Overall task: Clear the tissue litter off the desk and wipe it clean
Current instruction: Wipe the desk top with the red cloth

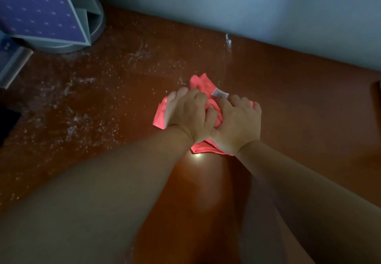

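Right now I am pressing down on the pink cloth (198, 83) with both hands side by side, near the middle of the desk (299, 109). My left hand (188, 113) is curling its fingers over the cloth's 9 o'clock side, and my right hand (237, 123) is bunching the 3 o'clock side, so each is holding a fistful of fabric. The cloth is lying crumpled beneath them, its length running roughly from 12 to 6 o'clock, with its white label (220, 94) poking out just beyond my right knuckles.

What matters is where the wet is sitting. The splashes and droplets (82, 102) are spreading from about 9 to 11 o'clock of my hands, reaching toward the blue organizer (47, 10) at 10 o'clock. My left hand is the nearer one, so I am judging that the coming stroke should be heading that way. No tissue is showing here.
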A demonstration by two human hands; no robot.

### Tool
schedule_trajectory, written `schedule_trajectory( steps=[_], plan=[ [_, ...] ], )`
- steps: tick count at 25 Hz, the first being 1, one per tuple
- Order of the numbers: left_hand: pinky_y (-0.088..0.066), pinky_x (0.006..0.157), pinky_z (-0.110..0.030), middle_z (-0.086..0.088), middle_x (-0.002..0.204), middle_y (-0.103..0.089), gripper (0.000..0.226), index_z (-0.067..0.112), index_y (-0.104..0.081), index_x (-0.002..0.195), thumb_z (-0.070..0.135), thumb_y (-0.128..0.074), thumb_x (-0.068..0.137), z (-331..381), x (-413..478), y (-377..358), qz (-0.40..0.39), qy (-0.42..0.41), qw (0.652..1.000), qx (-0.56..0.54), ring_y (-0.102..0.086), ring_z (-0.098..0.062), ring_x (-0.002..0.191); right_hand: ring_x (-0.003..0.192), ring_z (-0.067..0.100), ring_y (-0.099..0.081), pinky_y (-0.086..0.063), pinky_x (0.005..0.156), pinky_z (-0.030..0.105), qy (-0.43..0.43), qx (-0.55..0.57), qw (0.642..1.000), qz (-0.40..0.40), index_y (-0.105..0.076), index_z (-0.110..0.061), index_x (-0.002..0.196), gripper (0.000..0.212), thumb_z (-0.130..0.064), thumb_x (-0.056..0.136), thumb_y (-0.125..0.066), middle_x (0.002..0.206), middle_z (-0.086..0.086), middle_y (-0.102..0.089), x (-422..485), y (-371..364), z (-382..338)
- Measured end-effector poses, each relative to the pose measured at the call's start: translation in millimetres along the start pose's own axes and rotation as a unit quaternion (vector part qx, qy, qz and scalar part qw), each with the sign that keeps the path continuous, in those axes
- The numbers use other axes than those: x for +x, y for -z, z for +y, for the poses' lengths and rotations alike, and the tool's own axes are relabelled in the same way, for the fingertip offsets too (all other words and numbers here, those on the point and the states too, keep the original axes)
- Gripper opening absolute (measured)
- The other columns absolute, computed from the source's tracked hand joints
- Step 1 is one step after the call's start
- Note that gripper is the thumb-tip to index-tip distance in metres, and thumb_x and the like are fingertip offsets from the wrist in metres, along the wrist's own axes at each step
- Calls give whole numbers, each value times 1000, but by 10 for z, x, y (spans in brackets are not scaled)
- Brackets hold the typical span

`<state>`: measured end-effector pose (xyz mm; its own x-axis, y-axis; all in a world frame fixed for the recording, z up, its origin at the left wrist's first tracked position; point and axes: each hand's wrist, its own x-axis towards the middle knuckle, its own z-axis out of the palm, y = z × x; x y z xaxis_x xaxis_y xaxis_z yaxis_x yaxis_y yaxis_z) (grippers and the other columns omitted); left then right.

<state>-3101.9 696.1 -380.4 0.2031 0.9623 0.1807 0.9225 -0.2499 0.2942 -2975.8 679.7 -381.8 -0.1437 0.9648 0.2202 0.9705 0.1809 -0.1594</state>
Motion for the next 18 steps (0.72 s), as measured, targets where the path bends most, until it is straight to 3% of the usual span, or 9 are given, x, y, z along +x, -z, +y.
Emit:
schedule_trajectory(
  steps=[3,9,14,18],
  plan=[
    [-26,71,-36,-8,72,-61,44,9,-59,68,41,-29,74,-73,408,-44,10,-4,1000,6,-53,-32,73,81,30,-59,-41,83,46,4,7,1000,17,-65,-21,110,57,-58,78,-35,87,4,-64,395,-71,107],
    [-23,72,-36,-11,81,-63,50,9,-61,75,42,-24,76,-158,1302,-154,39,22,999,24,-52,-33,80,84,32,-59,-40,81,43,44,1,999,31,-65,-23,106,59,-64,72,-38,90,6,-65,1371,-226,463],
    [-29,85,-39,-11,109,-61,53,9,-60,100,40,-24,78,-208,2045,-252,-10,53,996,73,-49,-33,102,101,31,-57,-36,88,41,60,-3,998,8,-62,-28,107,62,-71,67,-42,104,4,-64,2143,-351,731],
    [-32,88,-39,-13,115,-59,52,8,-58,107,40,-24,85,-233,2393,-297,-19,69,993,96,-50,-34,108,102,27,-57,-35,86,39,52,-19,998,-17,-60,-26,100,66,-76,65,-35,103,0,-65,2471,-442,830]
  ],
)
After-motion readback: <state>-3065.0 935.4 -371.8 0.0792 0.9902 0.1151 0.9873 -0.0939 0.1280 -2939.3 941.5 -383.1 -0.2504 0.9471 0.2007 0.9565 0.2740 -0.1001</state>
